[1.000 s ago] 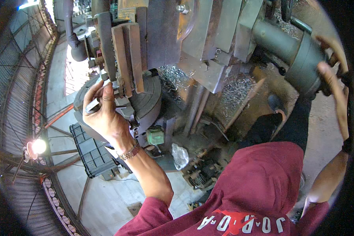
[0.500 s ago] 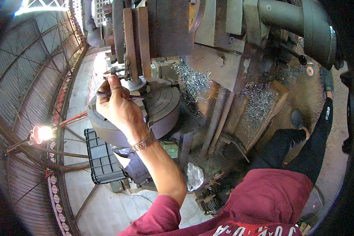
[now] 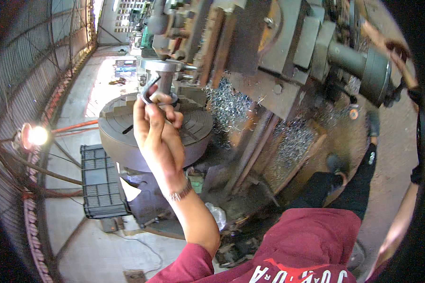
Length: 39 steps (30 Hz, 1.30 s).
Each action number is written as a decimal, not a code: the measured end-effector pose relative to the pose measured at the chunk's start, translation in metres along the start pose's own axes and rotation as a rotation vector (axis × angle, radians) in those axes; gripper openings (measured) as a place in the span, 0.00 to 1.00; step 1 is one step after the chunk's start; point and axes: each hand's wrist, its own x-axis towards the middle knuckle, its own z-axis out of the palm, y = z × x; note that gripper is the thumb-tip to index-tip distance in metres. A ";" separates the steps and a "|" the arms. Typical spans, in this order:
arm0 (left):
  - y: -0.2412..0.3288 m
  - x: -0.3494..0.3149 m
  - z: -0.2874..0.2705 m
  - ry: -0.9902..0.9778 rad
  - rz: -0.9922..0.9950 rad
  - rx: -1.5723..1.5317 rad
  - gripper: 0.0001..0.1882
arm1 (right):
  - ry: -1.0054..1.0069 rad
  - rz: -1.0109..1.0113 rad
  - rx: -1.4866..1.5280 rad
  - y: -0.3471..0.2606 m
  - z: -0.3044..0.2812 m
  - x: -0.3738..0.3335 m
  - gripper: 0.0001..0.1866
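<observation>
My left hand [image 3: 159, 129], a metal watch at its wrist, is raised over the round slotted machine table [image 3: 151, 151]. Between thumb and fingers it grips a bent dark bar that looks like a hex key [image 3: 151, 89], its free end pointing up. Just behind the fingers stands a flanged metal cylinder [image 3: 164, 79] on the table. Bolts in the tool holder [image 3: 212, 45] are near that cylinder's right side. At the upper right my right hand [image 3: 404, 70] is partly visible by a dark curved rim; its fingers are blurred and partly hidden.
Curly metal shavings [image 3: 231, 104] lie beside the table and in a trough [image 3: 293, 141]. A long screw shaft [image 3: 250, 151] runs down at the middle. A black crate [image 3: 101, 181] stands at left, near a lit lamp [image 3: 35, 136]. A thick machine cylinder [image 3: 375, 78] juts out right.
My left hand has come away from the tool-holder bolts, and the bent bar now points upward. The view has shifted, and my right arm and hand have come in at the right.
</observation>
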 end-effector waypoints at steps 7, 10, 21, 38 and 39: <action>0.012 -0.058 0.061 0.166 -0.219 -0.746 0.08 | -0.403 -0.337 0.532 -0.239 0.050 -0.055 0.30; 0.020 -0.051 0.079 0.300 -0.170 -0.812 0.07 | -0.496 -0.191 0.563 -0.254 0.050 -0.032 0.21; 0.038 0.007 0.038 0.353 -0.181 0.310 0.11 | -0.518 -0.684 0.300 -0.261 0.026 0.164 0.09; 0.014 0.042 0.031 0.290 -0.056 0.456 0.13 | -0.467 -0.921 0.125 -0.273 0.053 0.215 0.09; 0.012 0.043 0.028 0.255 -0.008 0.496 0.14 | -0.479 -0.844 0.053 -0.270 0.053 0.207 0.07</action>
